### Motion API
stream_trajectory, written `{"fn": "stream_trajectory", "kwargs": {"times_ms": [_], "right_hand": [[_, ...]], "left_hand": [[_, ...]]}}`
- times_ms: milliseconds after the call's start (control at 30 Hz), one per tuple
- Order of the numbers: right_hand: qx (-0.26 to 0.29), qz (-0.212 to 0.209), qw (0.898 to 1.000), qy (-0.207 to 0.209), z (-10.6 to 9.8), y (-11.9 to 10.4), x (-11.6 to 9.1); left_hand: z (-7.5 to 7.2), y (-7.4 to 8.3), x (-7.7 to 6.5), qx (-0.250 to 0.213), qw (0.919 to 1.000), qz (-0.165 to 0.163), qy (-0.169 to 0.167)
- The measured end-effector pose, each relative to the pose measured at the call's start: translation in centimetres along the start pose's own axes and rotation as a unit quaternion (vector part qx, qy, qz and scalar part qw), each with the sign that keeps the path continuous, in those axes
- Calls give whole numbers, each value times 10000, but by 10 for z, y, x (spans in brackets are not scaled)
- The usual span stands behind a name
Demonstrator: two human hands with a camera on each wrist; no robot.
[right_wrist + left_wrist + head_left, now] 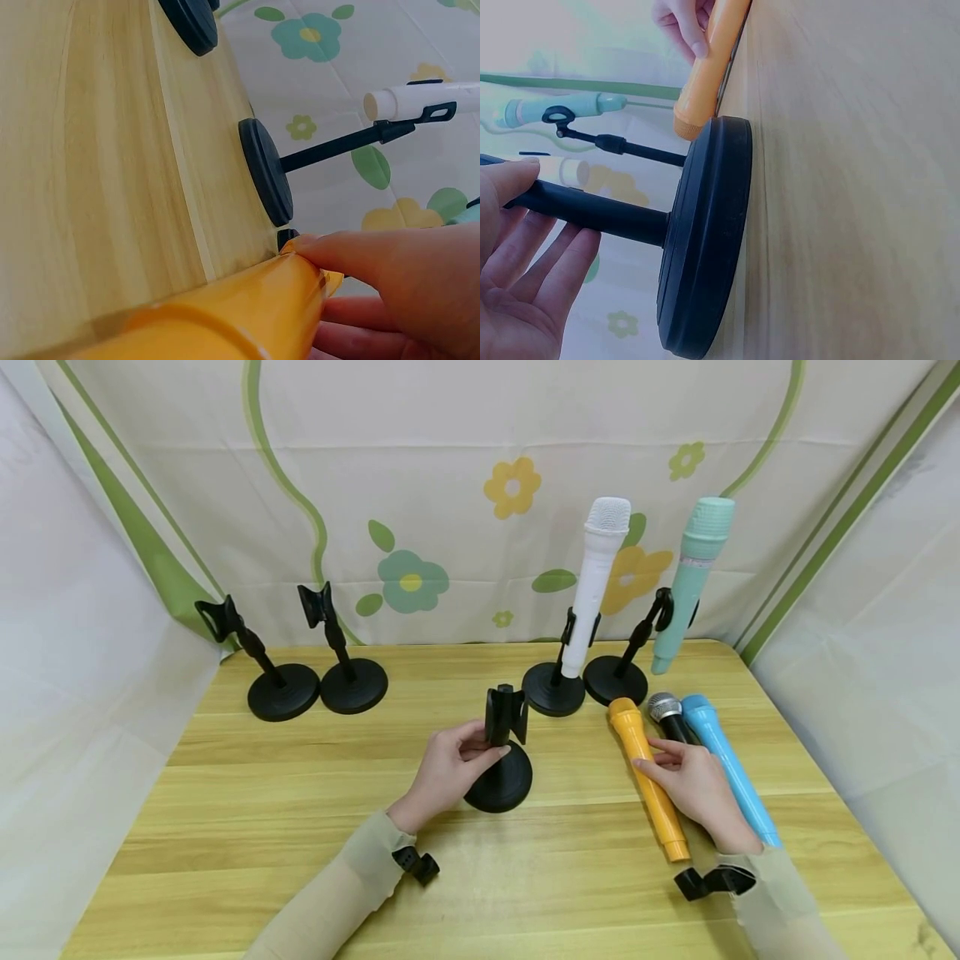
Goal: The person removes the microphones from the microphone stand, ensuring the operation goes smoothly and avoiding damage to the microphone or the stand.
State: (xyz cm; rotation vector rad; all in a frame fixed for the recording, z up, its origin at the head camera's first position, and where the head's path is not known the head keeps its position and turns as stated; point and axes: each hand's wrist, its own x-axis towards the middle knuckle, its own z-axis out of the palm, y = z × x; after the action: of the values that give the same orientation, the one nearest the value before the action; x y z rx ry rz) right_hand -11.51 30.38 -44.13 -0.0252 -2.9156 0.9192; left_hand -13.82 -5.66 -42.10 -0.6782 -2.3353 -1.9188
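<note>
My left hand (446, 772) grips the post of a black desktop microphone stand (501, 785), thumb on one side and fingers on the other. Its holder clip stands upright and carries nothing. Whether the base touches the table, I cannot tell. At the right, my right hand (697, 785) pinches an orange microphone (652, 789) between thumb and fingers around its upper body. That microphone's head points to the back of the table. Beside it lie a black microphone (670, 714) with a silver head, partly hidden by the hand, and a blue microphone (731, 768).
At the back right, a white microphone (596, 585) and a mint-green microphone (692, 585) sit tilted in black stands. Two more black stands, one (282, 692) beside the other (354, 685), hold nothing at the back left. Fabric walls (465, 410) border the wooden table (300, 827).
</note>
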Motion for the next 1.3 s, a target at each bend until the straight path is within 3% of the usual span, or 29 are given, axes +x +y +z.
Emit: {"fn": "stream_trajectory", "kwargs": {"times_ms": [367, 933, 1300], "right_hand": [[-290, -401, 9971, 572, -3, -1, -1], [-585, -373, 9942, 816, -8, -1, -4], [-769, -536, 9883, 1201, -11, 3, -7]], "left_hand": [[0, 1, 0, 10, 10000, 7, 7], [-1, 3, 0, 7, 10000, 12, 13], [0, 3, 0, 6, 10000, -21, 9]]}}
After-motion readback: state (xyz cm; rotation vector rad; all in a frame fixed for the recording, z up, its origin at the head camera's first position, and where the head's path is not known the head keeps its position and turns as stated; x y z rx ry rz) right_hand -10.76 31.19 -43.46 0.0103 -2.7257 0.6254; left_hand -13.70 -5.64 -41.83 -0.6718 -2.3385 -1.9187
